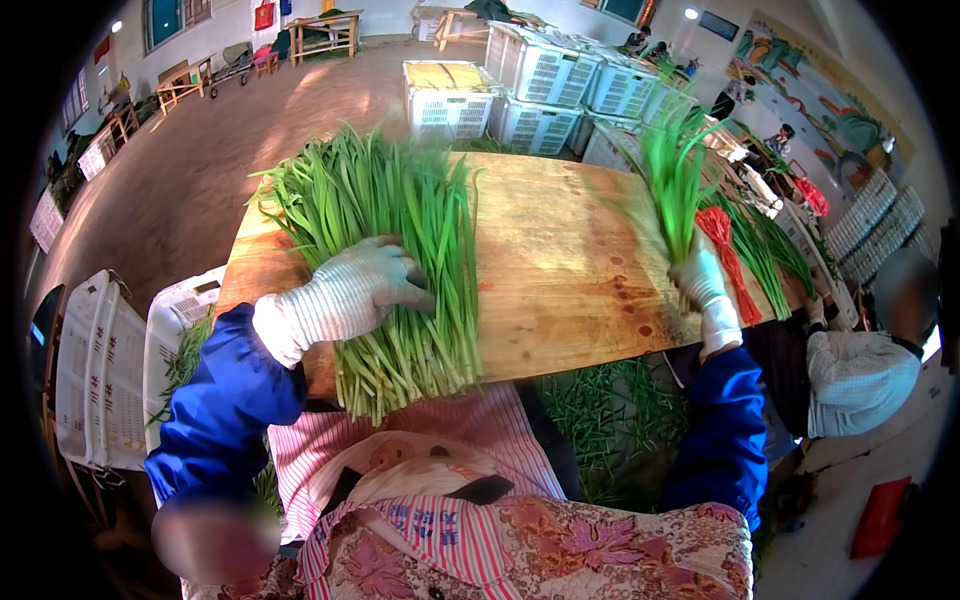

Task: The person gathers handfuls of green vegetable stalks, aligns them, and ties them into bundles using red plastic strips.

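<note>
One broad chive pile (345,195) lies on the wooden tabletop (560,250) beneath the slightly spread fingers of the left hand (355,290); fingers of the right hand (703,275) encircle the stems of a smaller chive bunch (672,185).

Bright light streaks the floor (235,135) and tabletop (560,240), the upright greens (676,180) blur, and curved edges fall to black.

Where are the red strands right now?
In the head view, the red strands lie on the wooden tabletop, at right, between the right hand and the loose green leaves.
</note>
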The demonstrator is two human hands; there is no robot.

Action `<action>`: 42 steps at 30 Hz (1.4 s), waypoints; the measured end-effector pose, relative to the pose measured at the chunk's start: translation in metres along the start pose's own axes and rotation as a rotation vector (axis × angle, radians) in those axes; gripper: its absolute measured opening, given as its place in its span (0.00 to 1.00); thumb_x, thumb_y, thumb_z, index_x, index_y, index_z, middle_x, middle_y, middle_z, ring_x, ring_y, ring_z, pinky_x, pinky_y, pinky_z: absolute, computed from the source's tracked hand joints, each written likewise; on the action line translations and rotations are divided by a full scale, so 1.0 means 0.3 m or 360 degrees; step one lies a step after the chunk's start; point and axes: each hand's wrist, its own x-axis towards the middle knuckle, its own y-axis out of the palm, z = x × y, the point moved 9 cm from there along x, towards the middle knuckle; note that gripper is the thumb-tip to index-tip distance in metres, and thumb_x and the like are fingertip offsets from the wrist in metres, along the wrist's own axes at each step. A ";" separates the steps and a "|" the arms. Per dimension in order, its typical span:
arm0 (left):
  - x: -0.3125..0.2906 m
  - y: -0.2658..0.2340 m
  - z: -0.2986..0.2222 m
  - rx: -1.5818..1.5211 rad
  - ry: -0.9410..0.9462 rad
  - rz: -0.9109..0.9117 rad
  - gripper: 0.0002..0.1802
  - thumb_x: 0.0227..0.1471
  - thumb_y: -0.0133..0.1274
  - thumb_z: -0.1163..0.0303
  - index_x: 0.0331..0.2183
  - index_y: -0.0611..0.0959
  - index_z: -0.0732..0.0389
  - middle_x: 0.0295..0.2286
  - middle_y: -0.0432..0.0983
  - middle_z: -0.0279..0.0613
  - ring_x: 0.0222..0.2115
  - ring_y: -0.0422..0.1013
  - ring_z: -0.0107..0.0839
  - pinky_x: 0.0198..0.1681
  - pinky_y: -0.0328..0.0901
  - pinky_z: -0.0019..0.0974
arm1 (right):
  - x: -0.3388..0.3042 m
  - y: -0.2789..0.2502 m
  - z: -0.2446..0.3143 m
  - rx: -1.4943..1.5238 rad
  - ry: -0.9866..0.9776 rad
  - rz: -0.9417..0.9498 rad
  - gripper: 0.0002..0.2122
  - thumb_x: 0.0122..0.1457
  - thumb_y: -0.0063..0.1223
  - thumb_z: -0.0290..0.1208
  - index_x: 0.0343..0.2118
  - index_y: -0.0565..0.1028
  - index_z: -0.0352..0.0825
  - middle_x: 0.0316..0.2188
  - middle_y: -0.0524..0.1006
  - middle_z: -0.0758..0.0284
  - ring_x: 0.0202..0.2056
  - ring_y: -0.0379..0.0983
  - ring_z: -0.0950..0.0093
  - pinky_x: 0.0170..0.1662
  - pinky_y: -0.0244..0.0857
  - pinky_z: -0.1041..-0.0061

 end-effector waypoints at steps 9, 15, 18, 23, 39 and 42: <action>-0.034 -0.028 -0.004 -0.0057 -0.0053 -0.0029 0.25 0.28 0.45 0.85 0.33 0.82 0.54 0.33 0.73 0.41 0.40 0.68 0.44 0.54 0.56 0.49 | -0.171 -0.107 0.470 0.0674 -0.0749 -0.0300 0.19 0.54 0.53 0.39 0.42 0.72 0.29 0.40 0.73 0.53 0.42 0.71 0.60 0.45 0.65 0.66; -0.049 -0.077 0.026 -0.0377 -0.0094 -0.0573 0.27 0.28 0.42 0.88 0.35 0.80 0.59 0.35 0.72 0.45 0.42 0.67 0.47 0.50 0.60 0.43 | -0.408 0.260 1.080 0.1202 -0.1116 0.0556 0.36 0.56 0.48 0.46 0.62 0.46 0.34 0.60 0.50 0.50 0.61 0.47 0.56 0.63 0.41 0.68; -0.091 -0.098 0.057 -0.0481 -0.0269 -0.0830 0.28 0.29 0.40 0.90 0.36 0.79 0.61 0.39 0.71 0.48 0.45 0.66 0.49 0.49 0.62 0.40 | -0.477 0.190 1.213 0.1528 -0.1496 0.0146 0.34 0.52 0.52 0.45 0.57 0.56 0.33 0.56 0.56 0.49 0.57 0.53 0.52 0.59 0.49 0.66; -0.042 -0.065 0.027 -0.0176 -0.0130 -0.0507 0.29 0.30 0.42 0.88 0.39 0.78 0.61 0.42 0.72 0.47 0.49 0.64 0.49 0.55 0.57 0.44 | -0.443 0.174 1.228 0.2720 -0.1338 0.0632 0.33 0.55 0.46 0.53 0.56 0.56 0.33 0.55 0.58 0.52 0.54 0.57 0.57 0.57 0.54 0.66; -0.027 -0.036 0.016 -0.0318 -0.0086 -0.0263 0.25 0.31 0.41 0.84 0.35 0.79 0.58 0.37 0.75 0.42 0.47 0.67 0.45 0.58 0.50 0.52 | -0.318 0.103 0.928 0.1850 -0.1042 0.0771 0.11 0.54 0.50 0.23 0.42 0.74 0.33 0.31 0.76 0.68 0.29 0.72 0.75 0.34 0.66 0.78; -0.031 -0.027 0.026 -0.0321 -0.0086 -0.0266 0.23 0.32 0.41 0.83 0.35 0.79 0.58 0.37 0.75 0.42 0.47 0.67 0.46 0.58 0.50 0.52 | -0.405 0.049 0.981 0.1441 -0.1578 0.0108 0.13 0.51 0.53 0.25 0.41 0.74 0.38 0.28 0.74 0.65 0.29 0.72 0.70 0.33 0.67 0.74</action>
